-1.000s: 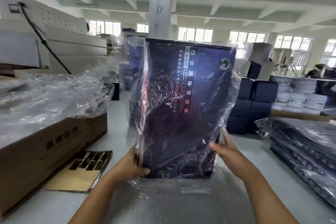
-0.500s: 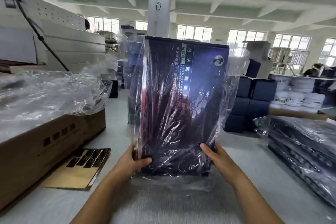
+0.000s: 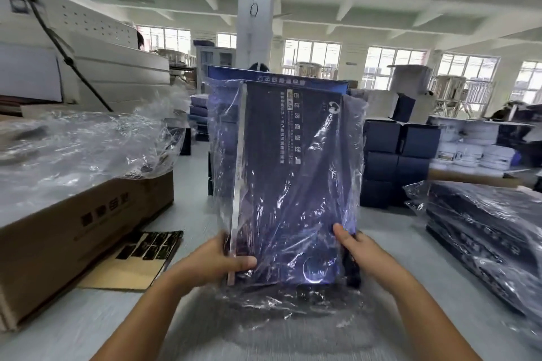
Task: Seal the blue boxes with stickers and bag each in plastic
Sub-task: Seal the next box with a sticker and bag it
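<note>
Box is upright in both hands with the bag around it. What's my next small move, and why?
Probably tug the plastic bag upward over the blue box: its top edge stands bare above the bag's mouth, while slack plastic bunches below the box. Left hand and right hand grip the lower corners.

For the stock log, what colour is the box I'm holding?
The box is dark navy blue with pale lettering, clearest in the head view.

A white pillar rises to the ceiling. Left of the pillar, a grey machine with a black cable stands behind 1 brown carton. Right of the pillar, windows line the far wall above stacked white packs.
</note>
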